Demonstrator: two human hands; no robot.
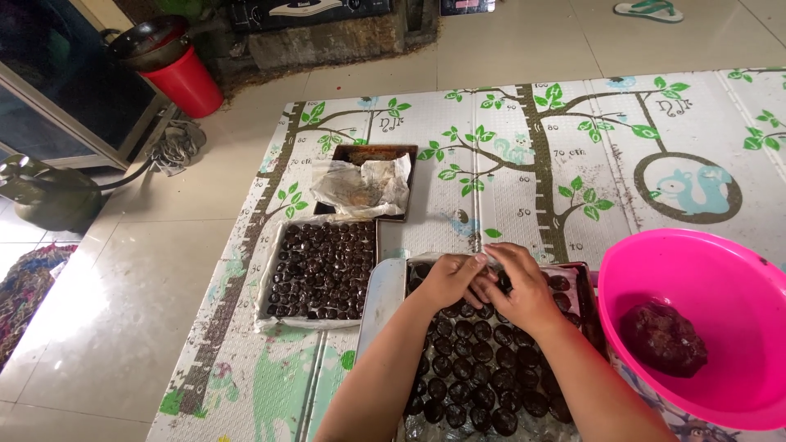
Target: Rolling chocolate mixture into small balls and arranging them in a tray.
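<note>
Both hands' fingers pinch one small clear-wrapped piece [490,263] between them, left hand [453,280] and right hand [524,290] meeting directly above the tray's [385,286] far row.

Pale tiled floor [123,311] around me, glare at near left. Tree-print play mat [524,139] lay across it. Red bucket [190,82] stood far left, beside dark glass-fronted cabinet [57,90].

Hands [491,282] over tray [372,299] (dark balls)
</note>
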